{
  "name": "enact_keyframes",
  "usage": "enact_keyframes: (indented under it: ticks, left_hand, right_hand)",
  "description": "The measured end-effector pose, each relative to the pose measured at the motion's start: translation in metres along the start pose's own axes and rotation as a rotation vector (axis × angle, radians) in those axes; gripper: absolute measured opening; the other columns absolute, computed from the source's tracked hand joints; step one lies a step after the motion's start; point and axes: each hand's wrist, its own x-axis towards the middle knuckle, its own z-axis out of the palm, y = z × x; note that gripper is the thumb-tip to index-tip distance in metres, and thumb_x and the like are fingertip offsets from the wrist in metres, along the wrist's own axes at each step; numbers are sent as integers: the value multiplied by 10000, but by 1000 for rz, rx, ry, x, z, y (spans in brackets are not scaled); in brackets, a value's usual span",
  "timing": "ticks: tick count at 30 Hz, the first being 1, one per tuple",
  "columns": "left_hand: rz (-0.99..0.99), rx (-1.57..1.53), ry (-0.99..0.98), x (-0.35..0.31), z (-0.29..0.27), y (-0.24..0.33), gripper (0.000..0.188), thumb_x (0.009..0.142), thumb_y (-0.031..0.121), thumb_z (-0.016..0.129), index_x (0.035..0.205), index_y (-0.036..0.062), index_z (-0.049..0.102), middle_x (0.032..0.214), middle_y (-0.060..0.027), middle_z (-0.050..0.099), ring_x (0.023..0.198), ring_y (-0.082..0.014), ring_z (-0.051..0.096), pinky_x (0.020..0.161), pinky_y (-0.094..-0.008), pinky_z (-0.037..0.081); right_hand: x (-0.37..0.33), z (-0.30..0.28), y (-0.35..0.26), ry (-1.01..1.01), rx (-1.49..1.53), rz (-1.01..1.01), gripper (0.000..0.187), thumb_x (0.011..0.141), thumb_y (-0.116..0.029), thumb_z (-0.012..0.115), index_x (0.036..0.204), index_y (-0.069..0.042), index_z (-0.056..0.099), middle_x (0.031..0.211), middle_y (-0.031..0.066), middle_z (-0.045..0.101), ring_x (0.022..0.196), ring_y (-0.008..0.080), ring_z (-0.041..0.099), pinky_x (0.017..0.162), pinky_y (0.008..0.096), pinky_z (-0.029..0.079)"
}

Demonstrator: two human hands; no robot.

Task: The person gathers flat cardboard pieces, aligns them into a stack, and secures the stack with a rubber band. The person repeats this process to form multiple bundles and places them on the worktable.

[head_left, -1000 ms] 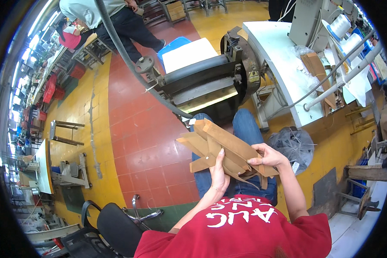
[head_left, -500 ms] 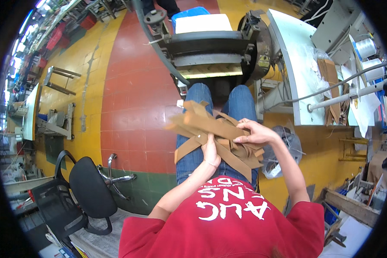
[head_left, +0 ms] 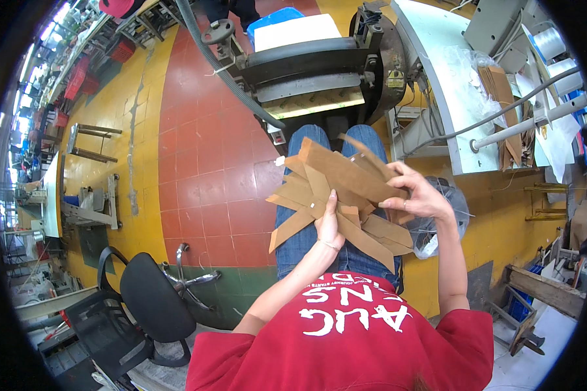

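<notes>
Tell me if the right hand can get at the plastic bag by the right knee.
Probably yes: the bag sits just below the right hand, but that hand grips the brown pieces.

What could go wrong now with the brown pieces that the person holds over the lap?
1. The brown pieces fan out loosely between the left hand and the right hand, so an outer one might slip to the floor.
2. Both hands grip only near the middle; the long ends hang free and could bend or crease.
3. The machine stands close ahead of the knees, so a jutting piece may catch on it.
</notes>
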Motion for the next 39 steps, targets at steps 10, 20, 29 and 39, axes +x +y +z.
enact_keyframes:
  ticks: [10,20,29,39]
  left_hand:
    - [-159,-93,-161,-25,5,21,613,879,517,589,1311,97,476,1280,-61,556,1196,-233,504,1049,-406,383]
    - [-574,-235,-98,-117,-7,103,724,984,414,360,1437,-94,114,1483,-298,212,1390,-375,253,1151,-466,239]
    - [-471,28,-111,-128,-6,116,695,964,532,400,1389,-8,293,1353,-212,440,1252,-300,457,1050,-426,395]
    - [36,103,-95,-83,-2,107,471,1010,452,357,1320,101,419,825,4,439,753,-127,443,772,-362,432]
  right_hand:
    - [26,40,17,-329,-195,155,479,786,-369,745,1141,-62,644,1283,220,473,1196,354,473,1019,390,376]
    - [2,69,37,185,-103,199,350,737,-255,787,1054,-120,723,1442,161,376,1216,330,482,998,430,429]
    - [0,68,7,315,-205,35,159,761,-130,736,917,-99,742,969,60,664,882,228,623,756,344,499]
    - [-16,72,-47,5,-250,-240,360,736,-351,753,1009,-124,695,998,33,640,954,220,591,820,355,447]
